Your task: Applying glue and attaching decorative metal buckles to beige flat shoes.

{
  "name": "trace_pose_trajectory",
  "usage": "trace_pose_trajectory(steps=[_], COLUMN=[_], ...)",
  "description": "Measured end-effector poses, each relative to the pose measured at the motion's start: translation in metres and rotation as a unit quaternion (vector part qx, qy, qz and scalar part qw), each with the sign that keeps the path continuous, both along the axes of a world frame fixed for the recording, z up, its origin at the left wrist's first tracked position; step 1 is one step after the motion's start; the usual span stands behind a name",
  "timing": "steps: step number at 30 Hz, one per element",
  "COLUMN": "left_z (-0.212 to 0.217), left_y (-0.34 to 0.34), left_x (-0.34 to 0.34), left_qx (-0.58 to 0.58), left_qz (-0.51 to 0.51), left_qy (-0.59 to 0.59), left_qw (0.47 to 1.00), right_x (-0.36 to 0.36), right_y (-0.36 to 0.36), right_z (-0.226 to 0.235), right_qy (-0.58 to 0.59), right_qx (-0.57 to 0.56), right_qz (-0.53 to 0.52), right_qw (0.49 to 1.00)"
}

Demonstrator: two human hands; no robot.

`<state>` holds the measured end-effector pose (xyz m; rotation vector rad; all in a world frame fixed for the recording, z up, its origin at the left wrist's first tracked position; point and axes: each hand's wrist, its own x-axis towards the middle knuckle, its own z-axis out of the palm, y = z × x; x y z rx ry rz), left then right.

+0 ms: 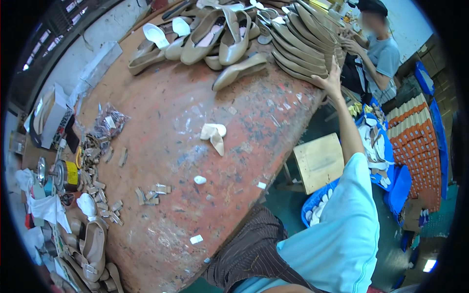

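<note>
My right hand [331,80] reaches out to the far right edge of the table. Its fingers are stretched and spread against the near right end of a stack of tan shoes [300,46], nested in a leaning row. The thumb lies at the lowest shoe. Left of the stack, a single tan flat shoe [239,72] rests on its side. Behind it is a heap of tan flats [202,39], some with white insole pieces [155,35] on top. My left hand is out of view.
On the worn red table [161,112] lie white pads [214,136], small tan strips [151,194] and a plastic bag [108,121]. Buckled shoes [93,249] crowd the near left. A wooden stool [320,158] and blue basket [320,205] stand right. Another person [383,58] works beyond the stack.
</note>
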<state>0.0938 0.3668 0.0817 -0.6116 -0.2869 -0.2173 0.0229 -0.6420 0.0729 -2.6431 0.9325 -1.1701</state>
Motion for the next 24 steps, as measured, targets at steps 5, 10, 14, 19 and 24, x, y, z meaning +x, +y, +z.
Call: trace_pose_trajectory(steps=[5,10,14,19,24], left_z=[0.036,0.061,0.083,0.1,0.093], left_y=[0.047,0.084,0.102,0.112,0.042], left_x=[0.014,0.012,0.02,0.034,0.03], left_qx=[-0.194,-0.381,-0.519,-0.679,-0.517], left_qz=[-0.021,-0.057,-0.102,-0.169,-0.312], left_qy=[-0.103,-0.171,-0.214,-0.253,-0.187], left_qw=[0.975,0.907,0.821,0.668,0.775], right_x=[0.026,0.026,0.034,0.039,0.04], right_y=[-0.023,-0.014,0.014,0.036,0.099], right_z=[-0.021,-0.009,-0.008,-0.013,0.0], right_qy=[0.074,0.104,0.085,0.053,0.042], right_qx=[0.055,0.026,0.01,0.08,0.071], right_qz=[0.028,-0.018,0.006,-0.01,-0.075], right_qw=[0.995,0.994,0.996,0.995,0.994])
